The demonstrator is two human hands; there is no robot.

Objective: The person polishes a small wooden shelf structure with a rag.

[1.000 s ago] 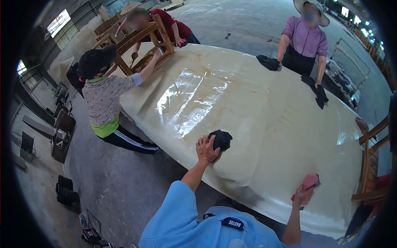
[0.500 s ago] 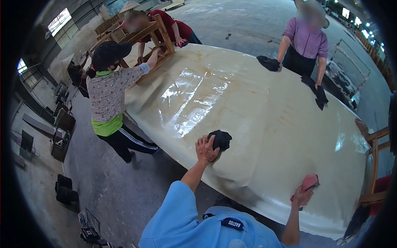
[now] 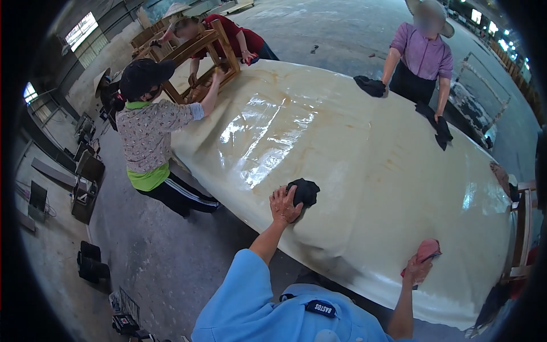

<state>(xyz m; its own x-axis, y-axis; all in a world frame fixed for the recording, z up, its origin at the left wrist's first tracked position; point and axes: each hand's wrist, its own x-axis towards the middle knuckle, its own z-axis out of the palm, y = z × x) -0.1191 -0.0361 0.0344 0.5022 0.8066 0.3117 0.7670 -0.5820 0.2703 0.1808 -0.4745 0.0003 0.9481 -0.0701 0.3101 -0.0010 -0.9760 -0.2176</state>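
Note:
My left hand (image 3: 285,206) rests on the cream plastic sheet that covers the table (image 3: 342,171), fingers spread, its thumb side against a crumpled black cloth (image 3: 305,192). Further right, near the close edge of the table, my right hand (image 3: 417,268) has its fingers wrapped round a folded pinkish-red cloth (image 3: 428,249). Whether the left thumb grips the black cloth or only touches it is hard to see. The sheet is shiny, with brownish wet-looking streaks.
Across the table, a person in purple (image 3: 424,54) holds two dark cloths (image 3: 370,86). At the far left, a person in a patterned shirt (image 3: 145,134) and one in red (image 3: 250,43) handle a wooden frame (image 3: 225,48). Another wooden frame (image 3: 521,233) stands at the right edge.
The person in the patterned shirt has leaned left and their hand has moved up on the wooden frame. The frame at the right edge has shifted. Both my hands have stayed in place.

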